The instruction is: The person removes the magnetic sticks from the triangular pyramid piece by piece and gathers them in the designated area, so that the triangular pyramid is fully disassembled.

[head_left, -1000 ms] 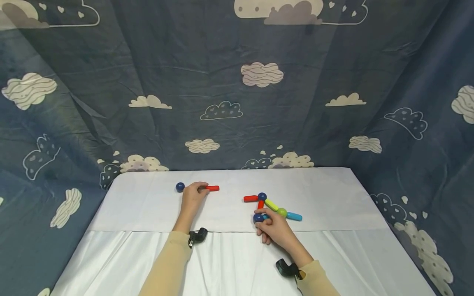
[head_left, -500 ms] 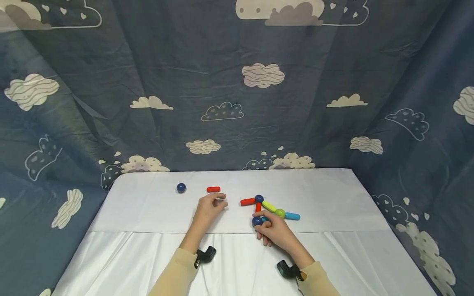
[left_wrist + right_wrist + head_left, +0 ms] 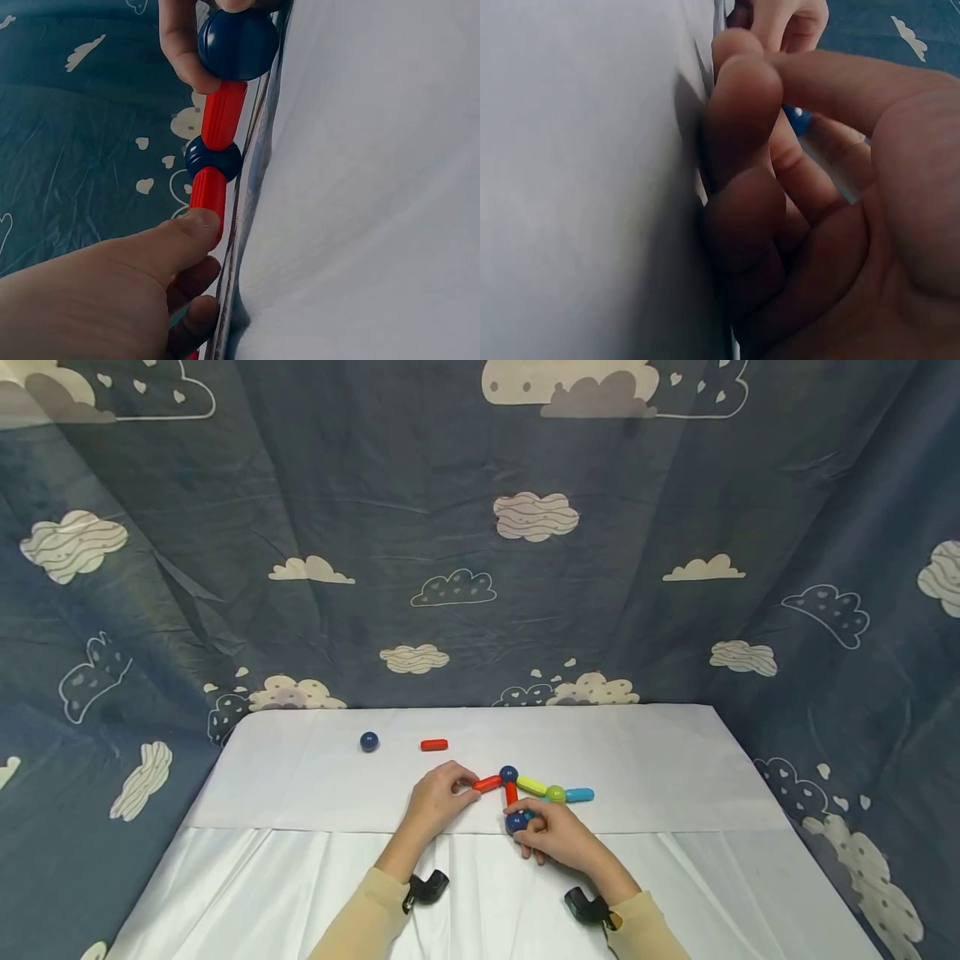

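Observation:
My left hand (image 3: 437, 798) pinches the outer end of a red rod (image 3: 488, 783) between thumb and fingers; in the left wrist view that rod (image 3: 209, 193) meets a dark blue ball (image 3: 196, 154). A second red rod (image 3: 512, 793) runs from this far ball (image 3: 508, 774) to a nearer dark blue ball (image 3: 516, 823). My right hand (image 3: 558, 837) grips that nearer ball, covering part of a blue rod beside it. A lime rod (image 3: 532, 786) joins the far ball to a green ball (image 3: 555, 793), from which a light blue rod (image 3: 580, 795) sticks out rightward.
Toward the back left of the white-covered table (image 3: 637, 747) lie a loose dark blue ball (image 3: 369, 742) and a loose red rod (image 3: 434, 745), apart from each other. A dark cloud-patterned cloth (image 3: 450, 527) hangs behind and at both sides.
My left hand has left the loose red rod, moved right and nearer, and taken hold of the joined red rod. The joined pieces have swung a little leftward; my right hand keeps its grip.

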`<state>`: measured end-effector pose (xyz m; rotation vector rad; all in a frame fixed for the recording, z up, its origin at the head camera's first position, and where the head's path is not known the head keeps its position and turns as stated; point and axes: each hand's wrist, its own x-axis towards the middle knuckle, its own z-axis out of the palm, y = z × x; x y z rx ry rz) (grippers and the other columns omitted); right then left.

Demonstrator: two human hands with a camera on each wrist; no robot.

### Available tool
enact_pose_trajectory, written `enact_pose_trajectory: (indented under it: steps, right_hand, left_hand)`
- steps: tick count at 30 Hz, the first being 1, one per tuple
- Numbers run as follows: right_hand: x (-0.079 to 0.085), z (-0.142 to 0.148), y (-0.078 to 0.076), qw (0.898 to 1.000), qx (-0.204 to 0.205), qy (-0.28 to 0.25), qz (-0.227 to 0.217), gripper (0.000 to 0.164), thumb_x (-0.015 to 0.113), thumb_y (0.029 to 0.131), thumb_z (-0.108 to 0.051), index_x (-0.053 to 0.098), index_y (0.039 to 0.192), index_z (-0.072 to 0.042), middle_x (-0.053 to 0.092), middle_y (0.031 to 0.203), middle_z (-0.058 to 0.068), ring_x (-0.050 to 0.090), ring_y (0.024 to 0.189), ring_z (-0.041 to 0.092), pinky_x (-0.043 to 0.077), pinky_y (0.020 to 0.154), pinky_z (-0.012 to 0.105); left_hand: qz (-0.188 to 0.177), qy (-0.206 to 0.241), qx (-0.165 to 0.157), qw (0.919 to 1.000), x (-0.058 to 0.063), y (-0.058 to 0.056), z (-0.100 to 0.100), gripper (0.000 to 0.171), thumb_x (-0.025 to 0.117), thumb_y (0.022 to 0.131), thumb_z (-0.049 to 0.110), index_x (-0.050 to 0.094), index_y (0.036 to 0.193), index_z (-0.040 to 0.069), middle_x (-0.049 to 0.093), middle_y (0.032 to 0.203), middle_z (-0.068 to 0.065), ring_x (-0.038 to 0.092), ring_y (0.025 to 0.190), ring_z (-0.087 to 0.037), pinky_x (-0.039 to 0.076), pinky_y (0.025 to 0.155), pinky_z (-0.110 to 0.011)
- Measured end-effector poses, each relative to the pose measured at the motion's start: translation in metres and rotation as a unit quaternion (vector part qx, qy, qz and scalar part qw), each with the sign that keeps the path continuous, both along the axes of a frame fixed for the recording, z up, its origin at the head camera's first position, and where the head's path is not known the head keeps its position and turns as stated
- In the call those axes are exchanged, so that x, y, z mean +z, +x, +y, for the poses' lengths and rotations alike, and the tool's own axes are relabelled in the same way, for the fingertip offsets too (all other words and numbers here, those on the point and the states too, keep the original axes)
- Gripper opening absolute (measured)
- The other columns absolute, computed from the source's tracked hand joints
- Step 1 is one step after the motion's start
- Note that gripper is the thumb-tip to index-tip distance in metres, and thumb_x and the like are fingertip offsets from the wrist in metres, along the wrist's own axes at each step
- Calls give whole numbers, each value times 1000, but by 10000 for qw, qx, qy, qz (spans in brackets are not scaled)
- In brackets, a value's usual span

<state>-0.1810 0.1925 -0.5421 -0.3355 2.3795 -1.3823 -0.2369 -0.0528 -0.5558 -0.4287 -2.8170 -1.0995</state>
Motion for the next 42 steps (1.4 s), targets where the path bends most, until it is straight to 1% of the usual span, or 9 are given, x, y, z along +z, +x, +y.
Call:
enact_pose_trajectory:
  steps: [6,9,12,15,18,20,24,27,42]
  right_hand:
    - [6,13,-1,9985,523,124,-127,38,72,101,-15,66,138,-14,68,68,1,54,51,11,45,51,22]
    - [15,20,-1,9979,587,117,-263,38,72,102,-19,66,139,-15,67,69,1,53,52,10,44,50,22]
    - [25,23,-2,9995,243,-149,-168,40,71,102,-17,65,140,-10,66,74,3,55,57,12,47,53,24]
    - [34,21,-5,9982,-438,-314,280,39,72,100,-15,66,138,-8,67,82,5,58,66,16,51,61,25]
    - [36,15,-11,9912,-1030,-28,834,37,76,98,-17,69,134,-10,70,90,3,62,78,17,54,72,24]
    - [33,9,-16,9861,-1211,387,1067,37,78,97,-20,71,132,-13,71,94,0,62,84,16,54,79,24]
    - [20,0,-25,9783,-1119,1269,1197,36,80,96,-27,72,130,-17,71,95,-4,59,86,12,52,83,29]
    - [13,-3,-28,9758,-1025,1536,1168,36,81,95,-29,73,127,-16,67,89,-4,56,82,13,49,80,32]
    - [12,-8,-26,9764,-1019,1564,1090,28,81,94,-27,77,120,-17,60,83,-3,54,79,15,44,74,30]
  left_hand:
    - [-220,786,-41,9967,0,4,-5,17,83,92,25,81,108,19,73,86,5,57,75,-7,47,72,-26]
    - [-404,1029,-148,9938,-2,5,-7,16,83,92,24,82,107,19,72,82,5,57,73,-7,47,71,-24]
    - [-605,1128,-337,9912,-3,6,-8,16,83,92,25,82,108,20,73,85,5,57,75,-7,47,71,-24]
    - [-773,1123,-524,9893,-4,6,-9,16,82,93,26,82,108,22,75,90,7,59,80,-7,48,76,-24]
    - [-844,1071,-635,9886,-4,6,-10,15,82,94,28,82,108,24,76,94,8,60,83,-8,49,78,-24]
    - [-845,1054,-680,9885,-4,6,-10,14,82,94,28,82,108,24,76,96,8,60,83,-9,49,78,-25]
    - [-899,1067,-709,9877,-3,7,-11,15,81,95,30,82,108,24,77,98,7,60,83,-9,48,77,-25]
    - [-951,1102,-734,9866,-3,7,-10,15,81,95,30,82,109,25,78,101,7,60,84,-9,49,79,-26]
    - [-983,1335,-673,9839,-5,6,-8,16,82,93,28,81,109,25,74,94,9,60,83,-9,49,79,-25]
